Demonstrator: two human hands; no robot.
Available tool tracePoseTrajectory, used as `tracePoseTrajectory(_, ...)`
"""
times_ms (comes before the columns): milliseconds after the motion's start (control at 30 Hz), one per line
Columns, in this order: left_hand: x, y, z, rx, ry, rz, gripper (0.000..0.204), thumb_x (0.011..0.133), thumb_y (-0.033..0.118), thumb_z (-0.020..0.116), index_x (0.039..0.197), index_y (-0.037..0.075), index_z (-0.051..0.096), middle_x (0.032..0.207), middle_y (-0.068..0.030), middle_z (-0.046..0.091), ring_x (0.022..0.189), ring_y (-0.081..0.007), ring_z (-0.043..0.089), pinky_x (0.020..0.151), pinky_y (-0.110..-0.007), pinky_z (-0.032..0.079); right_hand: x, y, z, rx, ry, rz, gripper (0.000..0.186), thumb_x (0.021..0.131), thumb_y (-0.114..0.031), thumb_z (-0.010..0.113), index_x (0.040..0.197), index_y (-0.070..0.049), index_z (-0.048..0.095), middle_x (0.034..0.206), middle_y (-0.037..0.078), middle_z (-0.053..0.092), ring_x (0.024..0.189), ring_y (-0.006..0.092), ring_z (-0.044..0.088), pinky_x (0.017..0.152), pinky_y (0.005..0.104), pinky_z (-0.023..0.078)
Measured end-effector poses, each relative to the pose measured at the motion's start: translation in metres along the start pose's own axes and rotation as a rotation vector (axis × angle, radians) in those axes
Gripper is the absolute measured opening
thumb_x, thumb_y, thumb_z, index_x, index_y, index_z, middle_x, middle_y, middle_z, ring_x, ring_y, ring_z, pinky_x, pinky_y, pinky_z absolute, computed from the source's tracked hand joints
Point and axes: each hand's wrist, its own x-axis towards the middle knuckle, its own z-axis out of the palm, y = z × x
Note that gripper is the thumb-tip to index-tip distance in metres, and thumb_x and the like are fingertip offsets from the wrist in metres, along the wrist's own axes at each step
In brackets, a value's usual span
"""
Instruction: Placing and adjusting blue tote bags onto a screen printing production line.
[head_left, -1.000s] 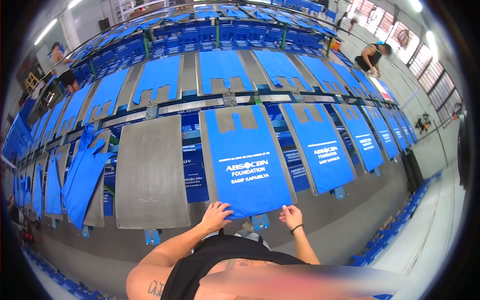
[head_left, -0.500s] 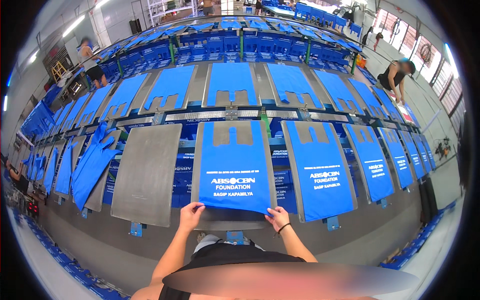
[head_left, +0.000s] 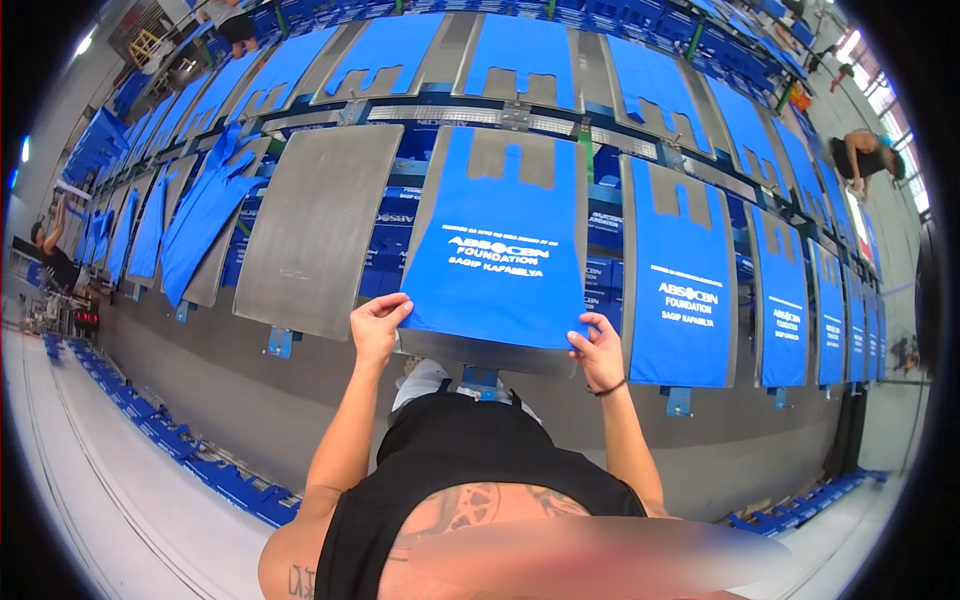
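Observation:
A blue fabric vest-shaped bag point(head_left: 495, 300) with white print lies on a grey metal board point(head_left: 430, 190) in front of me, its handles pointing away. My left hand point(head_left: 376, 328) pinches the bag's near left corner between thumb and fingers. At the near right corner, my right hand point(head_left: 598, 352), with a dark band on its wrist, pinches the cloth too. The bag's near edge is slightly lifted between both hands. To the left is a bare grey board point(head_left: 318, 235). On the right, another printed blue bag point(head_left: 686, 300) lies flat on its own board.
A crumpled blue bag point(head_left: 208, 215) drapes over a board at the left. Behind runs a second row of boards with blue bags point(head_left: 520, 50). Co-workers stand at the far right point(head_left: 868, 158), far left point(head_left: 60, 262) and upper left point(head_left: 232, 25). Blue stacks point(head_left: 190, 450) line the floor.
The view has tilted down and shifted, so the boards sit higher in the picture. Both hands remain at the bag's near corners, and its near edge has come closer to my body.

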Motion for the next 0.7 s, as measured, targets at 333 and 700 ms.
tracePoseTrajectory(333, -0.041, -0.019, -0.024, -0.029, -0.068, -0.136, 0.06, 0.068, -0.01, 0.073, 0.123, 0.003, 0.054, 0.113, -0.0084, 0.054, 0.078, -0.012, 0.056, 0.073, -0.024, 0.051, -0.042, 0.033, 0.0, -0.154, 0.131, 0.029, 0.055, 0.08, 0.003, 0.066, 0.127, -0.004, 0.037, 0.093, 0.008, 0.064, 0.078, 0.0122, 0.061, 0.058, 0.0232, 0.052)
tracePoseTrajectory(700, -0.055, -0.069, -0.051, 0.085, -0.187, -0.504, 0.078, 0.072, 0.0, 0.074, 0.137, 0.013, 0.032, 0.095, -0.0105, 0.062, 0.083, -0.016, 0.062, 0.071, -0.032, 0.051, -0.029, 0.1, -0.03, -0.232, 0.051, 0.196, 0.06, 0.08, -0.002, 0.069, 0.129, -0.001, 0.035, 0.107, 0.014, 0.061, 0.097, 0.0181, 0.06, 0.081, 0.0304, 0.05)
